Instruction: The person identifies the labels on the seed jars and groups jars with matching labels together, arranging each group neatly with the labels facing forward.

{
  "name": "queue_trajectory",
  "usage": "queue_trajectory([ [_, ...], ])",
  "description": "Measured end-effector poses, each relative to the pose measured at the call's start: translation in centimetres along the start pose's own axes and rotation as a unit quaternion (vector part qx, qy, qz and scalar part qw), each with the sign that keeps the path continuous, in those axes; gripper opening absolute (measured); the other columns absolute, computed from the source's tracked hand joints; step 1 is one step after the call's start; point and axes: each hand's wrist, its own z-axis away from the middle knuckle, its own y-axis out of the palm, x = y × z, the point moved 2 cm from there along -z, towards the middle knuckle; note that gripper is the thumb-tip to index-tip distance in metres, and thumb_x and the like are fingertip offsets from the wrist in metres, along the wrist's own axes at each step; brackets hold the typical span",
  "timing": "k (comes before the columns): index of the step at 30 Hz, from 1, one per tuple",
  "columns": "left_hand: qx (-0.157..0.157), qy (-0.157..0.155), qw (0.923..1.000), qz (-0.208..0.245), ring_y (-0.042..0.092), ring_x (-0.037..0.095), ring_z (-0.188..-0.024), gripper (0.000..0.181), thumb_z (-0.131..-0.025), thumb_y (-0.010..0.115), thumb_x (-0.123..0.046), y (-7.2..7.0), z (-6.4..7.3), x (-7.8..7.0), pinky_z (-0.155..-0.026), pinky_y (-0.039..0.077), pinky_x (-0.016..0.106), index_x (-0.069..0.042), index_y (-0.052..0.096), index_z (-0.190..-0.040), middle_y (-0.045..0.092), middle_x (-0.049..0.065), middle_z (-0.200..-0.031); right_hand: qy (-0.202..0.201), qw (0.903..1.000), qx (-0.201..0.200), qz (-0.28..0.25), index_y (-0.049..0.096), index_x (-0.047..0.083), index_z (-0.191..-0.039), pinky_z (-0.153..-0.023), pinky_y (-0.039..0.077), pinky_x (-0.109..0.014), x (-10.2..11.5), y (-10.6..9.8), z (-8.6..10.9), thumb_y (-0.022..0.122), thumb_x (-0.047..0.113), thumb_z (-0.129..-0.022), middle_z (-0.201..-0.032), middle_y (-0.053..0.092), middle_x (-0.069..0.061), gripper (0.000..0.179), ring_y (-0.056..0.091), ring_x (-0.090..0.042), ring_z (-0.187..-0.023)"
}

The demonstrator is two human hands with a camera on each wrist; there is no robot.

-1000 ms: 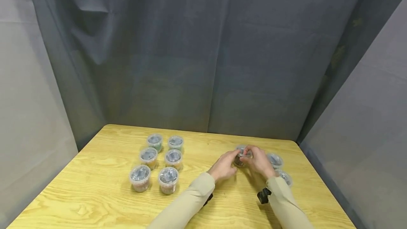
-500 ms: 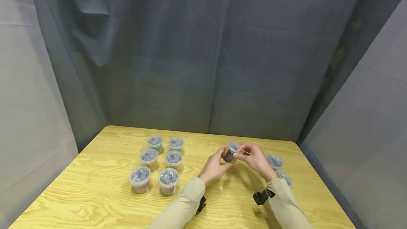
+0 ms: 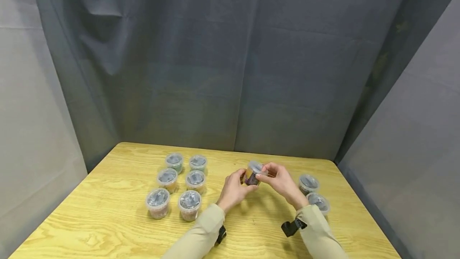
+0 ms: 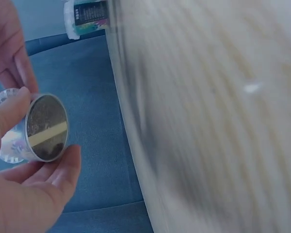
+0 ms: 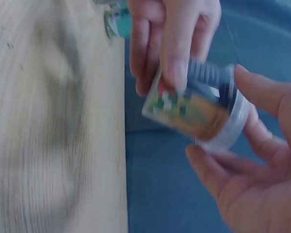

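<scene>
A small lidded plastic tub (image 3: pixel 253 176) with a printed label is held tilted above the table between both hands. My left hand (image 3: pixel 232 192) grips the body of the tub, thumb on one side and fingers on the other. My right hand (image 3: pixel 282 182) pinches the rim of its clear lid. In the left wrist view the round base of the tub (image 4: pixel 47 127) faces the camera. The right wrist view, somewhat blurred, shows a dark and orange label on the tub (image 5: pixel 189 109), with the lid (image 5: pixel 229 128) between my right thumb and fingers.
Several lidded tubs stand in two columns on the left of the wooden table (image 3: pixel 108 211), among them a pinkish tub (image 3: pixel 158 203) and a greenish tub (image 3: pixel 198 163). Two more tubs, a rear one (image 3: pixel 308 183) and a front one (image 3: pixel 318 203), stand at the right.
Both hands have lifted the tub off the table and carried it left, turning and tilting it. The right hand has moved away from the two tubs at the right, which show more fully.
</scene>
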Motion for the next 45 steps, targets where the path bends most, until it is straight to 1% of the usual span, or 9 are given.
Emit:
queue_trajectory([
  [3, -0.013, 0.004, 0.9998, -0.016, 0.049, 0.011, -0.074, 0.033, -0.079, 0.083, -0.03, -0.2, 0.2, 0.0, -0.06, 0.039, 0.026, -0.015, 0.061, -0.099, 0.06, -0.004, -0.085, 0.0, 0.9991, -0.029, 0.03, 0.06, 0.01, -0.088, -0.069, 0.046, -0.025, 0.7, 0.6, 0.2, 0.076, 0.032, -0.086, -0.098, 0.065, -0.004, 0.027, 0.059, -0.016, -0.085],
  [6, -0.009, 0.009, 0.9999, -0.011, 0.057, 0.013, -0.083, 0.032, -0.082, 0.08, -0.033, -0.3, 0.3, 0.1, -0.068, 0.048, 0.028, -0.017, 0.063, -0.105, 0.065, -0.004, -0.093, -0.001, 0.9988, -0.039, 0.028, 0.058, 0.011, -0.084, -0.063, 0.041, -0.025, 1.0, 0.9, 0.2, 0.076, 0.033, -0.086, -0.092, 0.063, -0.003, 0.028, 0.051, -0.018, -0.074],
  [11, 0.043, 0.012, 0.9985, 0.033, 0.063, 0.02, -0.112, 0.047, -0.09, 0.072, -0.036, -0.5, 0.7, 0.4, -0.092, 0.054, 0.038, -0.015, 0.058, -0.13, 0.067, 0.001, -0.119, -0.004, 0.9999, -0.015, -0.006, 0.054, 0.007, -0.085, -0.076, 0.048, -0.025, 0.4, 0.9, 0.1, 0.074, 0.025, -0.089, -0.107, 0.068, -0.007, 0.027, 0.063, -0.022, -0.103],
  [15, 0.049, 0.012, 0.9975, 0.049, 0.062, 0.013, -0.094, 0.047, -0.089, 0.073, -0.035, -0.6, 0.8, 0.6, -0.075, 0.054, 0.028, -0.015, 0.058, -0.129, 0.067, -0.001, -0.112, -0.008, 0.9995, -0.002, -0.029, 0.055, 0.007, -0.088, -0.088, 0.052, -0.031, -0.2, 1.0, 0.1, 0.073, 0.026, -0.089, -0.125, 0.066, -0.013, 0.026, 0.058, -0.031, -0.123],
  [18, 0.034, 0.007, 0.9985, 0.043, 0.058, 0.008, -0.084, 0.045, -0.087, 0.075, -0.034, -0.7, 0.9, 0.6, -0.069, 0.05, 0.024, -0.016, 0.06, -0.125, 0.068, -0.003, -0.108, -0.005, 0.9996, -0.011, -0.027, 0.057, 0.005, -0.091, -0.092, 0.053, -0.038, 0.9, 1.3, 0.7, 0.072, 0.021, -0.091, -0.13, 0.063, -0.018, 0.022, 0.059, -0.034, -0.121],
  [25, -0.042, -0.004, 0.9991, -0.008, 0.064, 0.013, -0.094, 0.054, -0.079, 0.082, -0.036, -0.3, 1.4, 0.2, -0.079, 0.055, 0.03, -0.012, 0.061, -0.122, 0.068, 0.001, -0.108, -0.005, 0.9967, -0.079, 0.021, 0.06, 0.011, -0.087, -0.095, 0.053, -0.044, 0.6, 2.4, 0.7, 0.078, 0.03, -0.085, -0.127, 0.066, -0.012, 0.026, 0.066, -0.026, -0.111],
  [32, -0.023, 0.006, 0.9989, 0.041, 0.06, 0.011, -0.087, 0.04, -0.085, 0.075, -0.034, -0.8, 1.5, 0.6, -0.07, 0.05, 0.025, -0.021, 0.062, -0.121, 0.069, -0.003, -0.103, -0.028, 0.9956, -0.085, -0.027, 0.056, 0.009, -0.087, -0.098, 0.053, -0.043, 0.6, 2.7, 0.2, 0.077, 0.03, -0.086, -0.132, 0.062, -0.016, 0.03, 0.063, -0.029, -0.117],
  [36, -0.014, 0.009, 0.9975, 0.069, 0.061, 0.007, -0.088, 0.039, -0.085, 0.076, -0.032, -0.9, 1.3, 0.7, -0.074, 0.051, 0.024, -0.021, 0.064, -0.12, 0.071, -0.003, -0.106, -0.033, 0.9939, -0.091, -0.052, 0.056, 0.006, -0.089, -0.097, 0.054, -0.041, 0.5, 2.8, 0.3, 0.077, 0.027, -0.086, -0.133, 0.062, -0.017, 0.03, 0.063, -0.03, -0.118],
  [45, -0.068, -0.013, 0.9946, 0.077, 0.064, 0.013, -0.099, 0.056, -0.079, 0.082, -0.033, -0.5, 1.3, 0.2, -0.088, 0.054, 0.038, -0.013, 0.06, -0.127, 0.07, 0.002, -0.111, -0.022, 0.9921, -0.121, -0.021, 0.059, 0.01, -0.091, -0.097, 0.054, -0.042, 1.0, 3.0, 0.5, 0.075, 0.031, -0.087, -0.132, 0.064, -0.011, 0.027, 0.064, -0.026, -0.117],
])
